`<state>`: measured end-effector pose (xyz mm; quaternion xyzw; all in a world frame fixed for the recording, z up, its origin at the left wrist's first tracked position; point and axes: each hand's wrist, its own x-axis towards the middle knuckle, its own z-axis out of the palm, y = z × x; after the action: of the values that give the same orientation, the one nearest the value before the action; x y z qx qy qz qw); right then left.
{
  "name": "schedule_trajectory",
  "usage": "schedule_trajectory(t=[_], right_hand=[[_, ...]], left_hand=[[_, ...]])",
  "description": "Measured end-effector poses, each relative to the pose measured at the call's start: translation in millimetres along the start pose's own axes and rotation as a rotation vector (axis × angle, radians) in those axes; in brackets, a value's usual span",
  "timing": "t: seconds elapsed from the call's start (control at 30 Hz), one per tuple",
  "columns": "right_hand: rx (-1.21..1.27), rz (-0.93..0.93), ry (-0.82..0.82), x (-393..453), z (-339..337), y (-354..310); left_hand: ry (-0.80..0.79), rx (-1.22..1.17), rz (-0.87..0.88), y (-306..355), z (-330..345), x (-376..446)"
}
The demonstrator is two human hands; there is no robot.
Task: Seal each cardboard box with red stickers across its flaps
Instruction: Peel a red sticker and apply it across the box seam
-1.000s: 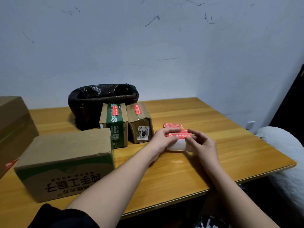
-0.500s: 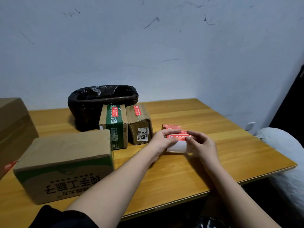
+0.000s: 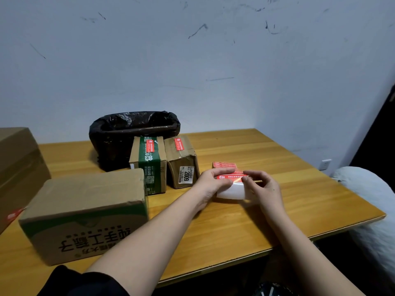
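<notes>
On the smooth wooden table [image 3: 299,189], both hands meet over a strip of sticker sheet [image 3: 229,190]. Left hand [image 3: 210,184] curls around the near end of the sheet, thumb on top and fingers over the far edge, holding it up off the wood. Right hand [image 3: 264,188] pinches a red sticker [image 3: 229,177] at its right end between thumb and forefinger, on the glossy white backing that bends downward in a soft curve below. More red stickers [image 3: 224,165] lie flat on the table just behind the hands.

Left of the hands stand two small cardboard boxes side by side: a green-banded box [image 3: 149,167] and a creased brown box [image 3: 181,165] with a white printed label on its front. Each carries a red sticker across its top. Behind them sits a bin lined with a crinkled black plastic bag [image 3: 132,135]. Nearer, a larger box [image 3: 85,212] with green print and dark characters on its side lies with a plain matte top. Another big carton [image 3: 19,163] stands at the far left edge.
</notes>
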<state>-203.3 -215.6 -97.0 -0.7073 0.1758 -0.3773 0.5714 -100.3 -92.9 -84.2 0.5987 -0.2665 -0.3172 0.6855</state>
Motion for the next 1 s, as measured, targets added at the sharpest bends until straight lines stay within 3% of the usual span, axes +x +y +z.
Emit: schedule_trajectory(t=[0.7,1.0], right_hand=[[-0.285,-0.204,0.018,-0.8,0.3,-6.0],[-0.305,-0.248,-0.03,-1.0,-1.6,-11.0]], left_hand=[[-0.015,-0.011,-0.126,-3.3,4.7,2.5],[-0.018,0.126,-0.166,-4.5,0.5,4.0]])
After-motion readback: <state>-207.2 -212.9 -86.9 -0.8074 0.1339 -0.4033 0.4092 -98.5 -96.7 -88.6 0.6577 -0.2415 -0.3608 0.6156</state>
